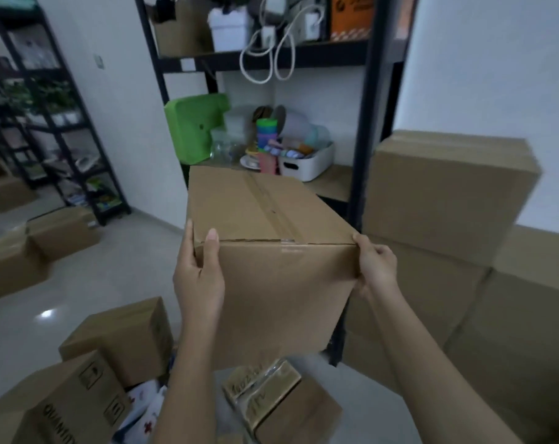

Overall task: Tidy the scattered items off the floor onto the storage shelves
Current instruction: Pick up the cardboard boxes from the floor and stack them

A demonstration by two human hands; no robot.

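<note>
Box (265, 251) between both hands' grip

You're working in pretty dim, flat indoor light; there's one small glare spot on the floor (46, 314) left of the cardboard box (265, 251). Edges bend and smear, the stacked boxes (448, 193) right of it especially.

Single head cam, wide-angle, worn on the person, pitched forward and down. Close range: both forearms enter from bottom edge, fingers (211, 241) sit near frame centre. Past the fingers it faces the black shelf unit (364, 129); below them, floor (118, 270). Edges bowed by lens. No second view.
</note>
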